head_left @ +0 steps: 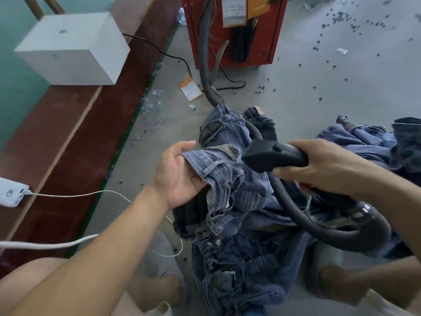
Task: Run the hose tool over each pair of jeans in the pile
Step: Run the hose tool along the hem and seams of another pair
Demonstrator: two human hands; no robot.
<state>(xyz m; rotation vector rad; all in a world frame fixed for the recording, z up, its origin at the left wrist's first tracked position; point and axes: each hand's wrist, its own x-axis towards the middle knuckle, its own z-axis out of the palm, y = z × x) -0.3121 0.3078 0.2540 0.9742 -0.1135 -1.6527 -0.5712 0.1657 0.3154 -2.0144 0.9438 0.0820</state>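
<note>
My left hand (176, 173) grips the waistband of a blue pair of jeans (224, 176), lifted above the pile. My right hand (323, 165) holds the black hose tool (273, 156) by its handle, with the nozzle just right of the waistband, close to the denim. The ribbed black hose (296, 210) loops down past my right wrist and runs back over the jeans to the red machine (234, 30). More jeans lie in a pile (246, 265) on the floor below, and another heap (369, 137) lies at the right.
A white box (73, 49) sits on a dark red bench (75, 137) at the left, with a white power bank (11, 193) and cable. An orange tag (190, 88) and scattered small dark bits lie on the grey floor.
</note>
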